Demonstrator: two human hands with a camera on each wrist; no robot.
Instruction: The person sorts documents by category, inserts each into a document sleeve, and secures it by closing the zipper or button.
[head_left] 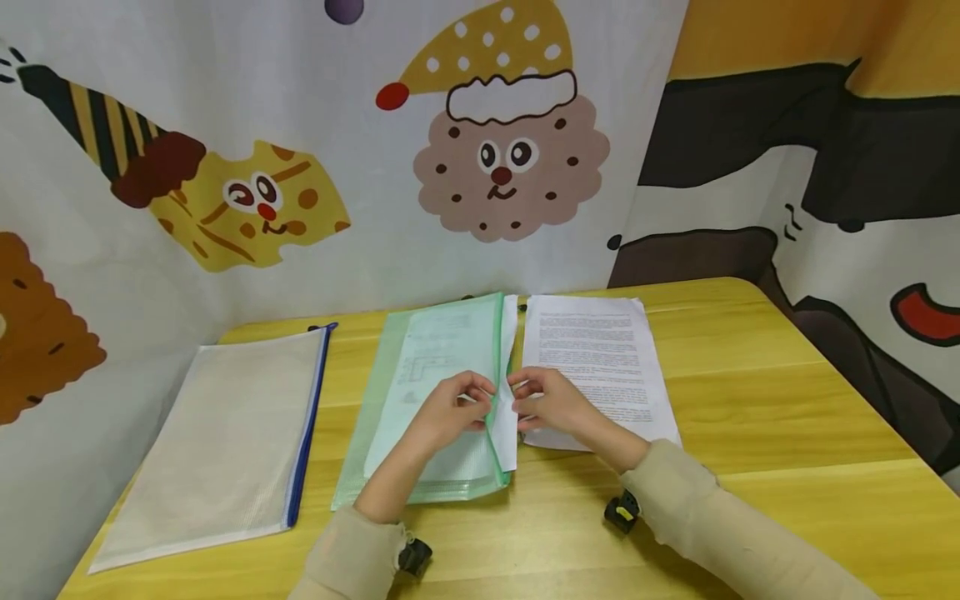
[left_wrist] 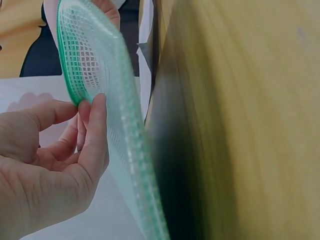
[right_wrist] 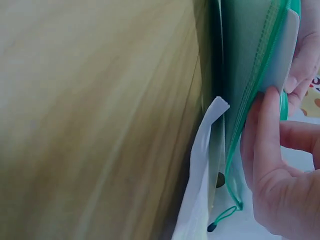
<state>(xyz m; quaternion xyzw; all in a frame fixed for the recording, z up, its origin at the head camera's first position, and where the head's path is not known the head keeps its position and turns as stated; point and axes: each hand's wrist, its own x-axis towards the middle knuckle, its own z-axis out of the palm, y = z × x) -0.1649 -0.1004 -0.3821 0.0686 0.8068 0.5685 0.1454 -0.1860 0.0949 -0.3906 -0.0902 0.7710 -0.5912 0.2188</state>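
A translucent green mesh zip folder (head_left: 358, 454) lies at the middle of the table with printed sheets inside. Its right side is open, and the white sheets (head_left: 507, 446) stick out there. My left hand (head_left: 448, 412) pinches the folder's upper green edge between thumb and fingers, seen close up in the left wrist view, where the folder (left_wrist: 126, 125) stands lifted off the table. Facing it, my right hand (head_left: 553, 404) holds the protruding sheets at the opening. In the right wrist view its fingertips meet the white sheet (right_wrist: 282, 60) beside the green zip; the exact grip is partly hidden.
Right of the folder lies a stack of printed pages (head_left: 592, 350), partly under the right hand and forearm. A white zip folder (head_left: 217, 450) with a blue zip rests on the left of the wooden table (head_left: 765, 417). A cartoon-printed curtain (head_left: 360, 92) hangs behind.
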